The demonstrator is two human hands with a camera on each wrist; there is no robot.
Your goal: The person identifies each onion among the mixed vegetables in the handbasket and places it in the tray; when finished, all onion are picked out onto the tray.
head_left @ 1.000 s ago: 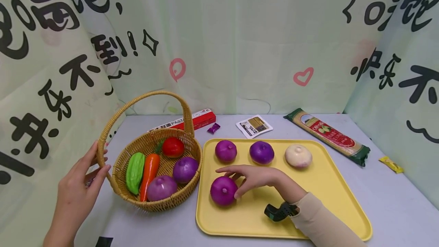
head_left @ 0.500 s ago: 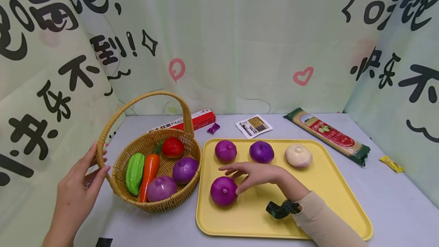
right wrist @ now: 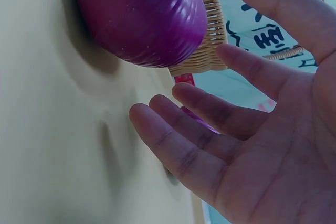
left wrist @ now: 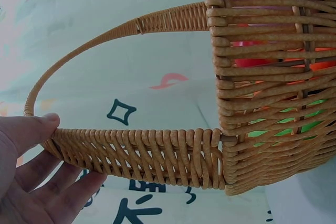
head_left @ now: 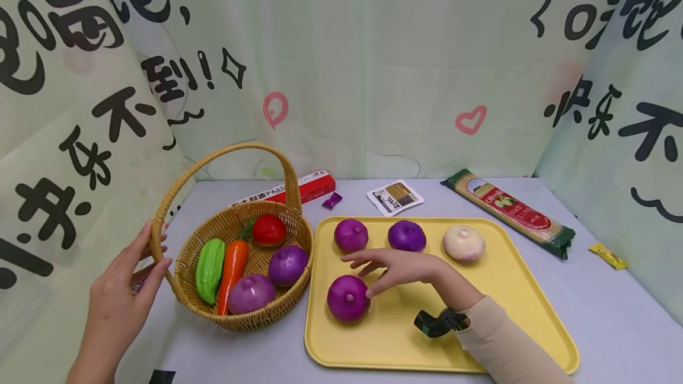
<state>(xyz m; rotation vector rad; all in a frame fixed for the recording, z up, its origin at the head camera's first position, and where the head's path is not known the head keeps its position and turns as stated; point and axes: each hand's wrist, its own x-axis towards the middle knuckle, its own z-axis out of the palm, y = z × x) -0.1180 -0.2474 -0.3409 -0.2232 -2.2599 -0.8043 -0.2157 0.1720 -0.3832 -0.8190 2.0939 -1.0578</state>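
A wicker basket (head_left: pixel 251 314) stands left of a yellow tray (head_left: pixel 507 313). My left hand (head_left: pixel 133 271) holds the lower left of the basket handle (left wrist: pixel 136 150), thumb on one side and fingers on the other. My right hand (head_left: pixel 368 274) hovers open, fingers spread, just right of and above a purple onion (head_left: pixel 348 298) at the tray's front left, not touching it. In the right wrist view the onion (right wrist: pixel 142 14) lies apart from my fingers (right wrist: pixel 173 145). Two more purple onions (head_left: pixel 351 234) (head_left: pixel 407 236) and a white onion (head_left: pixel 463 243) line the tray's far side.
The basket holds a green gourd (head_left: pixel 209 268), a carrot (head_left: pixel 230 271), a tomato (head_left: pixel 269 229) and two purple onions (head_left: pixel 288 264). Behind lie a red box (head_left: pixel 306 187), a purple candy (head_left: pixel 332 199), a card (head_left: pixel 395 196) and a pasta pack (head_left: pixel 514 211). Printed curtains close in on three sides.
My right hand has lifted off the front purple onion and drawn slightly back and to the right. The onion stays on the tray. My left hand has not moved.
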